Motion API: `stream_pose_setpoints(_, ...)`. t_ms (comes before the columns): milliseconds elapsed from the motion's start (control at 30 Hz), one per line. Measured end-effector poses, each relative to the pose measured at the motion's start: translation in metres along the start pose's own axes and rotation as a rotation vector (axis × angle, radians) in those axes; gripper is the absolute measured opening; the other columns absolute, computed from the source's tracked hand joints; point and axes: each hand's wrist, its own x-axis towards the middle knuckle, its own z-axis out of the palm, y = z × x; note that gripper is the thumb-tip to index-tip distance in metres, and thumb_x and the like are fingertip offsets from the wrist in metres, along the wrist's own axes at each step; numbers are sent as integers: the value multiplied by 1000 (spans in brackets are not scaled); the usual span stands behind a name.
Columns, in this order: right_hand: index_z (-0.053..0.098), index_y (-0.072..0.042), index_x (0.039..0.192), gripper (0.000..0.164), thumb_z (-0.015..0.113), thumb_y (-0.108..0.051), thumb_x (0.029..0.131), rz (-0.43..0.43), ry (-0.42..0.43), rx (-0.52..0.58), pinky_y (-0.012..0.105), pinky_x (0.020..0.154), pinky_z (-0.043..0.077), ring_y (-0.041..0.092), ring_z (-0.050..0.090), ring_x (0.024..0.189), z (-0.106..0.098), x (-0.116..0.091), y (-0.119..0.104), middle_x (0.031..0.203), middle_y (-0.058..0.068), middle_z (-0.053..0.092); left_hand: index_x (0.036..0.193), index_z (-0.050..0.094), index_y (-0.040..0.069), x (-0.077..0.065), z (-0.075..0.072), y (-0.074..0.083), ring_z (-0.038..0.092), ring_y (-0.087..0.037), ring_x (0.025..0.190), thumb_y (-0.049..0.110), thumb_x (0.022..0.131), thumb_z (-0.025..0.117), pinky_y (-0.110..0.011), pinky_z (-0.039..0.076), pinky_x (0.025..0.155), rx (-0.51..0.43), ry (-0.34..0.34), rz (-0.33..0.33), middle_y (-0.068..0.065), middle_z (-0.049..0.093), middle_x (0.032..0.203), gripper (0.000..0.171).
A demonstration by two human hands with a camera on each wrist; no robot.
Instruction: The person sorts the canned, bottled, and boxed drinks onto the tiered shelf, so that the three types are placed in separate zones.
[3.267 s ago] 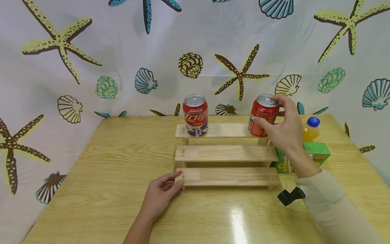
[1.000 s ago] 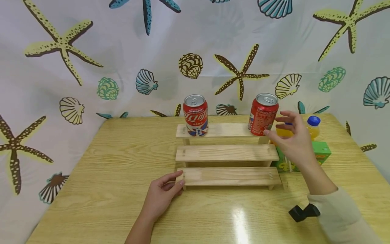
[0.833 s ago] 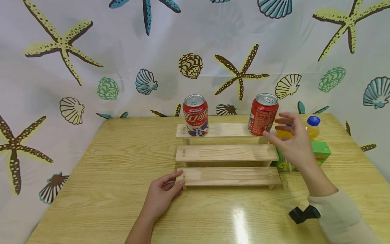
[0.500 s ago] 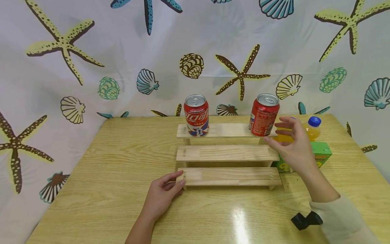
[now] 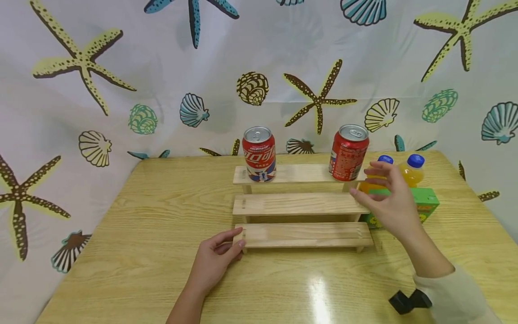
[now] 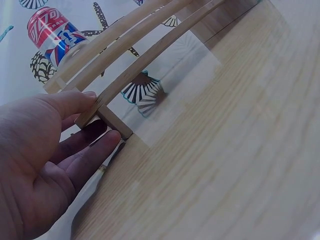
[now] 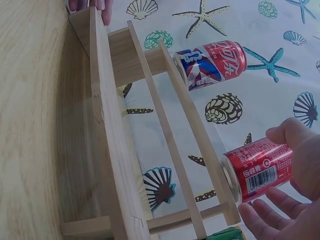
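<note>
A three-step wooden rack stands on the table. On its top step are two upright red cola cans, a left can and a right can, one near each end. My left hand pinches the left end of the bottom step; in the left wrist view the thumb lies on top and fingers reach underneath. My right hand is held in the air below and to the right of the right can, its fingers spread and apart from the can, with nothing in its grasp.
Behind my right hand, to the right of the rack, are two orange-drink bottles with blue caps and a green carton, partly hidden. A white cloth with starfish and shells hangs behind the wood-grain table.
My right hand, which held the right can at first, has let go and drawn away, then sunk a little lower. The can stays on the top step. My left hand keeps its place.
</note>
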Motion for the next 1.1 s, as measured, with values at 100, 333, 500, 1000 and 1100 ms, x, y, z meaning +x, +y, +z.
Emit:
stream_pose_setpoints(100,40,-7,144,68,78,-21,89,-9,0,0,10,78,55,19,56,117,0,-2,2,129,7,54,129,68,13,0,0,-1,72,-18,92,15,91,75,-27,64,80,-2,-5,3,-13,65,124,39)
stream_pose_setpoints(333,41,-7,143,67,78,-21,89,-13,-10,2,11,78,55,3,53,112,-2,-6,5,133,8,54,129,68,12,0,-1,0,71,-18,97,15,90,76,-27,63,82,-8,5,-1,-11,64,128,39)
stream_pose_setpoints(500,41,-7,143,65,77,-20,90,-21,-18,16,11,79,56,3,54,112,-3,-11,5,133,11,55,128,68,13,0,0,0,72,-19,95,16,90,76,-27,64,81,-14,5,-10,-11,65,127,39)
stream_pose_setpoints(1000,42,-2,141,64,77,-17,90,-15,-49,13,12,79,57,14,56,113,-8,-26,10,135,12,53,129,68,12,0,1,1,72,-19,88,15,91,75,-28,64,79,-4,2,1,-13,68,119,38)
stream_pose_setpoints(1100,42,-2,142,64,77,-18,90,-9,-62,3,12,79,56,13,56,112,-9,-27,12,136,13,53,128,68,12,-1,2,1,72,-19,87,15,91,75,-28,64,78,-4,3,4,-13,68,119,38)
